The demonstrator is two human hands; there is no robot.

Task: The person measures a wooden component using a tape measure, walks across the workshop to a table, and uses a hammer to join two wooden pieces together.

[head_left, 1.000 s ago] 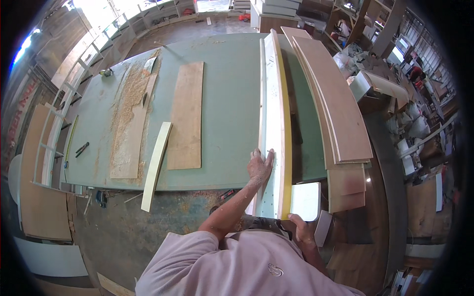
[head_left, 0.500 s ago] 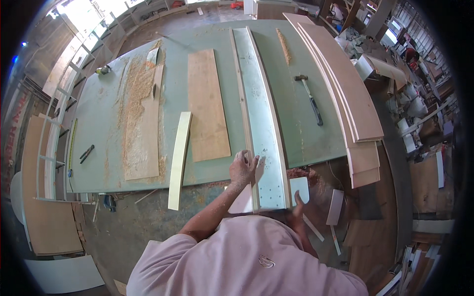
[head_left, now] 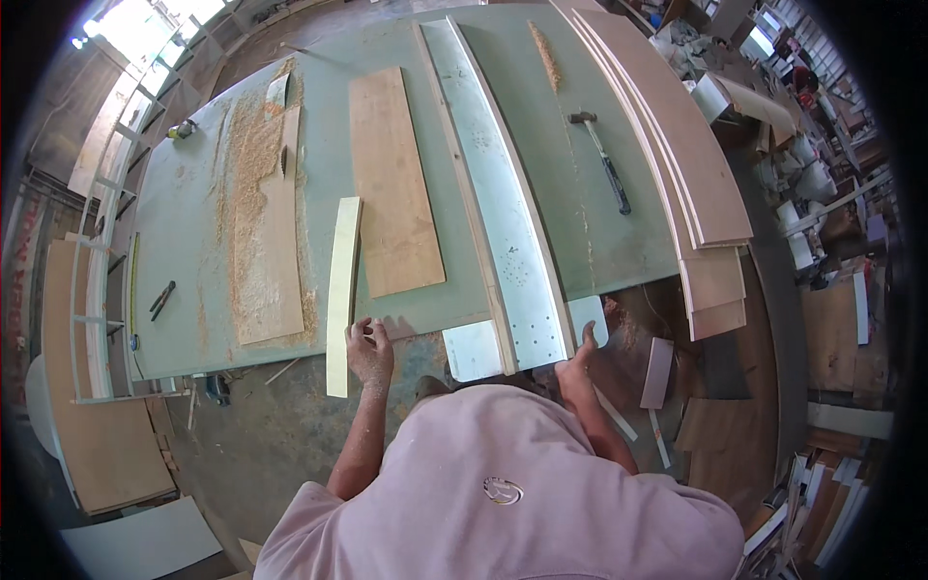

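Note:
My left hand (head_left: 370, 350) is beside a pale yellow strip (head_left: 341, 290), at its right edge near the lower end. Its fingers are bent and apart, with no clear grip on the strip. A long trough with wooden side rails and a pale metallic-looking bed (head_left: 503, 213) runs away from me over the green table. My right hand (head_left: 577, 360) is at the trough's near right corner, thumb up; its other fingers are hidden. A white board with rounded corners (head_left: 471, 354) lies crosswise under the trough's near end.
Wooden boards (head_left: 396, 184) and a shavings-strewn panel (head_left: 275, 280) lie on the green table (head_left: 208, 353). A hammer (head_left: 604, 164) rests right of the trough. Stacked panels (head_left: 667, 145) overhang the right edge. Pliers (head_left: 162, 301) and a tape measure (head_left: 134, 290) lie at left.
My left hand has left the trough's left rail and moved left to the pale yellow strip. My right hand stays at the trough's near corner. The whole view has shifted slightly.

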